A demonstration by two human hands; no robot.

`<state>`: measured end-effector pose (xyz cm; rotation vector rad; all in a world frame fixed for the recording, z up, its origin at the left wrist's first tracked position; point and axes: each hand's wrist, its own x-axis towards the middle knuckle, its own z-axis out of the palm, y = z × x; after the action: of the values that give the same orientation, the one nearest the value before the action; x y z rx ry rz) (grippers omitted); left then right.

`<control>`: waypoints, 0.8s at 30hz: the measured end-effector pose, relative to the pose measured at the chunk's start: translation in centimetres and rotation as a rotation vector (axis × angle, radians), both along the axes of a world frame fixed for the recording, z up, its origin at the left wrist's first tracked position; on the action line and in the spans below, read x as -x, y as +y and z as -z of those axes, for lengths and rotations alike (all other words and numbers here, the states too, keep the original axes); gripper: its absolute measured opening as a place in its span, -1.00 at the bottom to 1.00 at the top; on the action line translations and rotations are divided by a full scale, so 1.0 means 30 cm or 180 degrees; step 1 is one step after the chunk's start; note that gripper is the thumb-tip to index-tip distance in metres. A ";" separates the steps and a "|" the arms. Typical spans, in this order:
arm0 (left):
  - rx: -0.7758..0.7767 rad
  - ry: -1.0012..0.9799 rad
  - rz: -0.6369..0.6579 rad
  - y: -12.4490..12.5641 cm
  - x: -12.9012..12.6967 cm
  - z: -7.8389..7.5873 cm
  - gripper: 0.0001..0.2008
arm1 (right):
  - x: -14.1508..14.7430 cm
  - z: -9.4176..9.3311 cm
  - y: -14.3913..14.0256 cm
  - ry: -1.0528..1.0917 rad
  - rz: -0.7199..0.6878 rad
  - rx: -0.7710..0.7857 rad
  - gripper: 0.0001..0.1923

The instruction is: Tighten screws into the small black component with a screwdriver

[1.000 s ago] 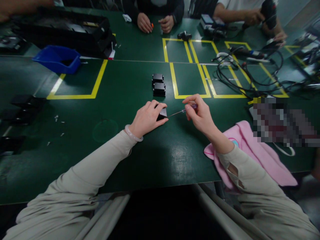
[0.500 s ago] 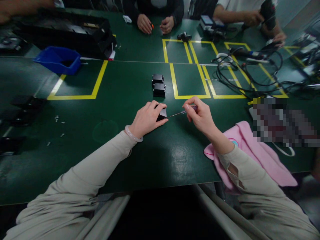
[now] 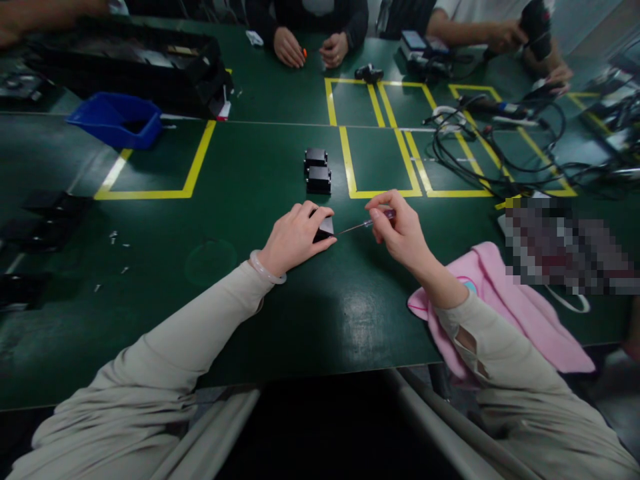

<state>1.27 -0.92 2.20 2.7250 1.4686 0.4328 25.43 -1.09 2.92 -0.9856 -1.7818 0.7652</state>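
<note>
dim | soft glare on tabletop (image 3: 357, 317) | edges blurred, stretched | pixelated patch (image 3: 565, 247) right

My left hand (image 3: 299, 228) covers much of the black block (image 3: 325, 228). Whether my screwdriver (image 3: 368, 223) touches it, I can't tell.

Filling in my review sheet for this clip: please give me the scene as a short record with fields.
Left hand: holds a black block on the table
Right hand: holds a thin screwdriver, tip at the block's right side; contact unclear
Beyond the hands: two black blocks, one behind the other
Left of the left hand: small metal pieces, probably screws
Right side: pink cloth, partly hidden by the right forearm
Far left: blue bin
Across the table: a co-worker's hands
</note>
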 end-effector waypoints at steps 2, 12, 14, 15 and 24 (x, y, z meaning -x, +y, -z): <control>0.0006 0.0003 -0.0012 -0.001 -0.001 -0.002 -0.55 | 0.000 0.004 0.000 0.0039 0.0007 -0.0011 -0.74; -0.0038 -0.0011 0.0019 0.000 0.004 0.003 -0.54 | 0.000 0.002 -0.004 0.0021 -0.0035 0.0000 -0.84; -0.0050 -0.0017 0.0021 0.001 0.005 0.005 -0.54 | 0.001 0.001 -0.003 0.0037 -0.0048 -0.0014 -0.85; -0.0057 -0.0018 0.0023 0.001 0.005 0.006 -0.54 | 0.001 0.001 -0.002 0.0031 -0.0052 -0.0020 -0.85; -0.0038 -0.0001 0.0011 0.000 0.003 0.003 -0.54 | 0.002 0.003 -0.001 0.0059 -0.0046 -0.0019 -0.76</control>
<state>1.19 -0.94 2.12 2.7362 1.4658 0.4432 25.36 -1.12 2.84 -0.9598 -1.7759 0.7751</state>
